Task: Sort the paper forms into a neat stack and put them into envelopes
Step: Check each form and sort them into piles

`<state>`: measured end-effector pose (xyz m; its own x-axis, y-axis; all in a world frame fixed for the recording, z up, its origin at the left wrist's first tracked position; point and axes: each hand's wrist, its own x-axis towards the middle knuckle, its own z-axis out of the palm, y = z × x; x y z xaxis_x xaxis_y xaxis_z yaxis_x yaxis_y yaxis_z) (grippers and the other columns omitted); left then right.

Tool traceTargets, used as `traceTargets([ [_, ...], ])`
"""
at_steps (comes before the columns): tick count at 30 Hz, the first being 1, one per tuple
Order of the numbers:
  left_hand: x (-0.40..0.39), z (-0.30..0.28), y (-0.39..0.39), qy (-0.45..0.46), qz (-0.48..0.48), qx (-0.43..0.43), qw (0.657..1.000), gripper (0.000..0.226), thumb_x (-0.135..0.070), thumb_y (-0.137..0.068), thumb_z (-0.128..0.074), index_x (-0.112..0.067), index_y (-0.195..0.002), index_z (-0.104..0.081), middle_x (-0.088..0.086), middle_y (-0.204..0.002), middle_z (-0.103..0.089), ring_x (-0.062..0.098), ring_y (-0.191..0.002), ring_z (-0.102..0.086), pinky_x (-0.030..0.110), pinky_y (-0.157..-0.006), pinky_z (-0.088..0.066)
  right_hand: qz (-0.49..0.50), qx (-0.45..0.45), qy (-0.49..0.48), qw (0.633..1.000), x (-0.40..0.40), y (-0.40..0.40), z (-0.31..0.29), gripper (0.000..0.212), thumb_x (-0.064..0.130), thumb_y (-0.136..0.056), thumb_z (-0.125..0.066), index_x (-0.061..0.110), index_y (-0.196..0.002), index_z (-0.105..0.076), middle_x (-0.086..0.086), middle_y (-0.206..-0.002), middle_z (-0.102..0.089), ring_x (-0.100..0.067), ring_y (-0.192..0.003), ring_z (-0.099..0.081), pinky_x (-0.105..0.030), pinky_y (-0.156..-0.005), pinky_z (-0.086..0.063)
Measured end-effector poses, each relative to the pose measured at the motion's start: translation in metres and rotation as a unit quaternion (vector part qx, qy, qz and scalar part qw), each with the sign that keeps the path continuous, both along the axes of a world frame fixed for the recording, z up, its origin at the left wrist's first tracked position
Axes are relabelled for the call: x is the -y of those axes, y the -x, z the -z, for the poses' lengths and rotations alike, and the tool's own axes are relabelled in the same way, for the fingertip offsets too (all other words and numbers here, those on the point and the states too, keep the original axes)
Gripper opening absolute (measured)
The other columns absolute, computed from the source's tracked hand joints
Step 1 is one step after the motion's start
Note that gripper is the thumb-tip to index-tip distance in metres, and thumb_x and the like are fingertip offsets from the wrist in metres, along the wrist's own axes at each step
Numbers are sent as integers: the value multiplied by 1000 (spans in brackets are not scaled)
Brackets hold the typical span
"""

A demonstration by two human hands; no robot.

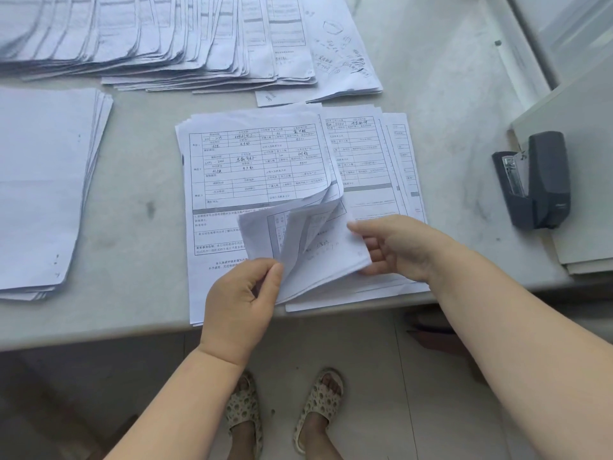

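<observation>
A loose pile of printed forms (255, 167) lies at the table's near edge, its sheets fanned out to the right. The lower right corners of a few top sheets (318, 240) are curled up and folded back. My left hand (242, 300) pinches the lifted sheets at their lower left edge between thumb and fingers. My right hand (394, 247) holds the folded corner from the right, thumb on top and fingers beneath.
A long fanned row of forms (159, 38) covers the back of the grey table (139, 207). A blank-side-up stack (43, 187) lies at the left. A dark stapler (537, 180) stands at the right, beside flat boards (583, 180). The table edge runs just under my wrists.
</observation>
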<state>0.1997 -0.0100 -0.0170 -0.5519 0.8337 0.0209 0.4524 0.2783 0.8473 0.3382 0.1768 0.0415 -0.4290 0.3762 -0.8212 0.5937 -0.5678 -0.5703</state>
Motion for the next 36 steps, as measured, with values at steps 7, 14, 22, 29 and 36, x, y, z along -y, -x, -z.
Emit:
traceTargets([
  [7, 1, 0, -2, -1, 1, -12, 1000, 19, -47, -82, -55, -31, -79, -66, -18, -72, -62, 1, -72, -55, 12, -66, -40, -67, 29, -143, 987, 6, 0, 8, 43, 25, -86, -72, 18, -57, -40, -4, -61, -49, -15, -50, -46, -21, -50, -38],
  [14, -1, 2, -4, 38, 16, -111, 993, 26, -49, -76, -57, -26, -80, -68, -18, -68, -53, 1, -68, -44, 13, -60, -35, -81, 44, -211, 973, 8, 10, 12, 51, 39, -82, -73, 20, -55, -34, 1, -52, -39, -13, -47, -35, -22, -46, -28],
  [22, -4, -4, -2, 24, -9, -39, 999, 16, -39, -83, -53, -43, -68, -47, -24, -66, -53, -3, -62, -49, 8, -58, -34, -93, -33, -73, 992, -8, -9, 5, 24, 7, -89, -64, 9, -67, -58, -3, -60, -49, -10, -52, -48, -21, -58, -51],
  [29, -4, -4, -2, 24, -16, -26, 999, 13, -44, -80, -52, -37, -70, -56, -25, -68, -55, -2, -63, -50, 10, -58, -35, -91, 43, -159, 982, -6, -8, 7, 30, 16, -86, -72, 15, -64, -50, 2, -53, -49, -11, -49, -42, -21, -51, -39],
  [36, -3, 0, 0, 19, 1, 8, 1000, 23, -49, -79, -55, -28, -76, -65, -11, -71, -60, 6, -62, -50, 15, -57, -36, -122, 54, -98, 986, -5, 6, -8, 32, 39, -91, -62, 9, -88, -71, -3, -72, -71, -11, -51, -50, -19, -50, -44],
])
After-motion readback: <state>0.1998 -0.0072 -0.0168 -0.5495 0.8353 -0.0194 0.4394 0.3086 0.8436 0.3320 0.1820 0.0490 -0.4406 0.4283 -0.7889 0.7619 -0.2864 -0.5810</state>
